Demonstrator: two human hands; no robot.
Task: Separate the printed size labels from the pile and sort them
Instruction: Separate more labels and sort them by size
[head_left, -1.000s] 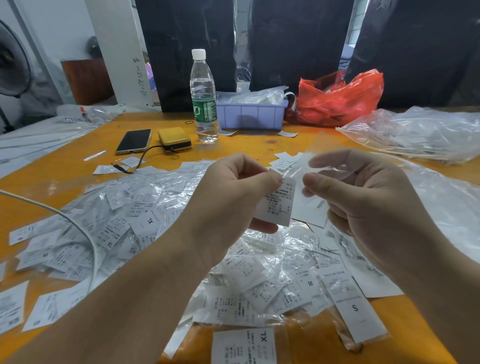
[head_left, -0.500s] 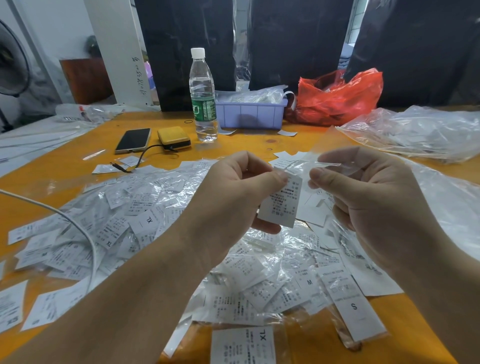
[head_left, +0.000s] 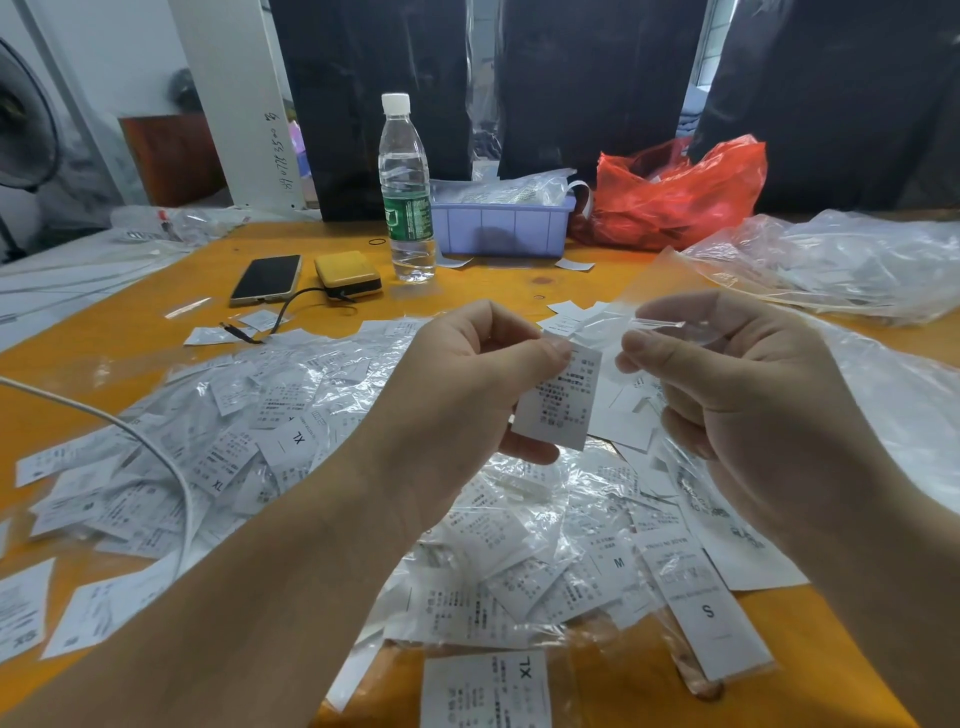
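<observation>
Thin printed label (head_left: 558, 397), held up above the middle of the desk (head_left: 130, 332), over the pile of labels (head_left: 291, 441) that spreads across the near half of the top. Likely near weightless, limp enough to curl, probably woven or coated paper; no risk of breaking, some risk of creasing or of slipping out between dry fingertips. Best taken at a top corner or along a short edge, so the printed face hangs free and readable. Pinched at its upper left corner between thumb and forefinger of the left hand (head_left: 467, 384), other fingers curled loosely beneath, one fingertip behind the lower edge. Beside it, apart from the label, the right hand (head_left: 737, 395) closed in a fingertip pinch on a clear plastic sleeve (head_left: 660, 317), crinkly and slick, likely the label's wrapper; thumb and forefinger meeting on its folded edge, remaining fingers bent under. Further out on the pile, loose labels marked XL, M and S, many in glossy film. Toward the far edge of the desk: a water bottle (head_left: 406, 192), a phone (head_left: 267, 278), a yellow case (head_left: 347, 273), a lilac tray (head_left: 501, 228), a red bag (head_left: 675, 192); clear bags (head_left: 852, 260) at the right edge
</observation>
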